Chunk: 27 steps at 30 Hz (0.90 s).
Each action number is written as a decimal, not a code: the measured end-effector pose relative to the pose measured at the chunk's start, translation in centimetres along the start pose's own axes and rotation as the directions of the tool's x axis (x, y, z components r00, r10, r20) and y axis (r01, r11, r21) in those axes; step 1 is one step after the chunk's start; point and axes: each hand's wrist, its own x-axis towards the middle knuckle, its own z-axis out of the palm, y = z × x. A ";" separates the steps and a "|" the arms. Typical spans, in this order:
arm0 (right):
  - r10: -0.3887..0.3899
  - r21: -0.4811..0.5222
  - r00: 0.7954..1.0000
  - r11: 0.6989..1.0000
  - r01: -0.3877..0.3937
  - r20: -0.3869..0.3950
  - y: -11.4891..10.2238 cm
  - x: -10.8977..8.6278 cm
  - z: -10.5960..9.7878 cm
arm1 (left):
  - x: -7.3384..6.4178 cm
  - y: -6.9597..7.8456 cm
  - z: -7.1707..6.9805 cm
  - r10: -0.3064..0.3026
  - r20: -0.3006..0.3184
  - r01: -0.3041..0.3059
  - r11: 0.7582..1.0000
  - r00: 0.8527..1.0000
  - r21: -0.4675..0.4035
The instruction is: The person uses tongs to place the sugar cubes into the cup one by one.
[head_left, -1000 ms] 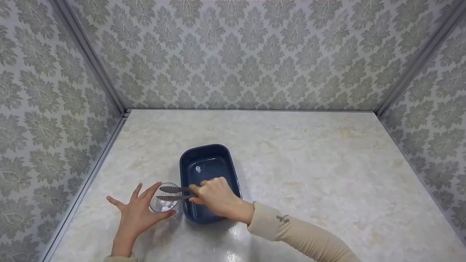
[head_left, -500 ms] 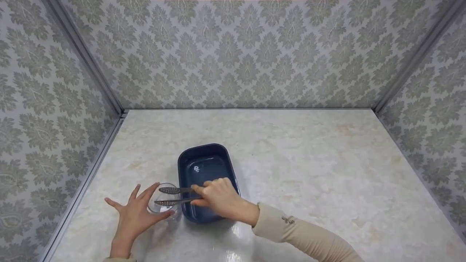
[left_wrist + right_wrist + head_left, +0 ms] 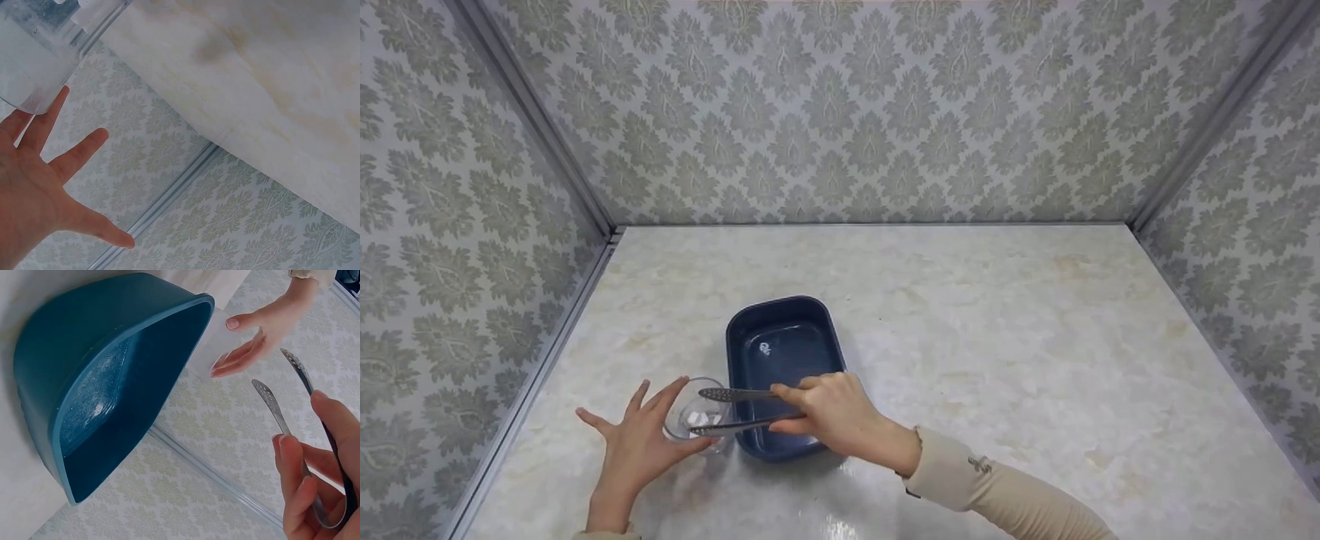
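Note:
In the head view my left hand (image 3: pixel 641 442) holds a clear cup (image 3: pixel 679 427) between its thumb and fingertips, the other fingers spread wide. Pale pieces or reflections show in the cup; I cannot tell which. My right hand (image 3: pixel 840 416) grips metal tongs (image 3: pixel 739 395) whose perforated tips are spread apart over the cup's mouth, with nothing visible between them. Beneath the tongs and right hand stands a dark blue rectangular basin (image 3: pixel 787 304), just right of the cup. The right wrist view shows the tongs (image 3: pixel 273 405) parted and the basin (image 3: pixel 84 332) from its side.
The pale marbled tabletop (image 3: pixel 997 337) stretches away to the right and behind the basin. Patterned walls (image 3: pixel 840 112) enclose it at the back and both sides. A small bright patch (image 3: pixel 765 349) shows on the basin's floor.
My right hand has drawn to the right with the tongs, and their tips have parted further. The left hand stays at the cup; the basin has not visibly moved on the table.

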 end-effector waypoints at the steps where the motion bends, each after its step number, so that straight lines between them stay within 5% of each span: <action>1: -0.003 0.002 1.000 1.000 0.003 -0.002 0.1 -0.2 -0.1 | 0.0 0.0 0.0 0.001 0.007 -0.001 1.000 1.000 -0.002; 16: 0.032 0.166 0.996 0.986 -0.018 -0.083 1.7 -3.1 -1.8 | -0.1 0.3 0.0 -0.020 -0.002 0.020 1.000 1.000 0.004; 27: 0.051 0.193 0.986 0.981 -0.020 -0.158 2.7 -5.9 -2.9 | -0.1 0.2 0.0 -0.023 -0.002 0.023 1.000 1.000 -0.009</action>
